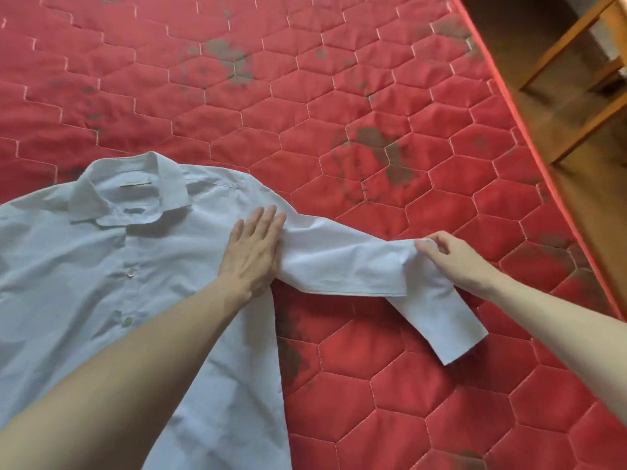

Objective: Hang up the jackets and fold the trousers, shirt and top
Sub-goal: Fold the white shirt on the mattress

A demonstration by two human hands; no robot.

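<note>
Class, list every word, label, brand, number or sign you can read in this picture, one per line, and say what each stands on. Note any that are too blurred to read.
No text can be read in this picture.
Small pale neck label inside the collar of the light blue button-up shirt: too small and blurred to read; it may be blank.
Red quilted mattress with hexagon stitching: only stitching and dark stains, no writing.

Both forearms bare, reaching in from the near edge. Left hand lies flat, palm down, fingers straight and close together, pointing away, pressing at the shirt shoulder. Right hand out to the side, knuckles up, fingers curled, thumb and fingertips pinching the sleeve at its fold.
</note>
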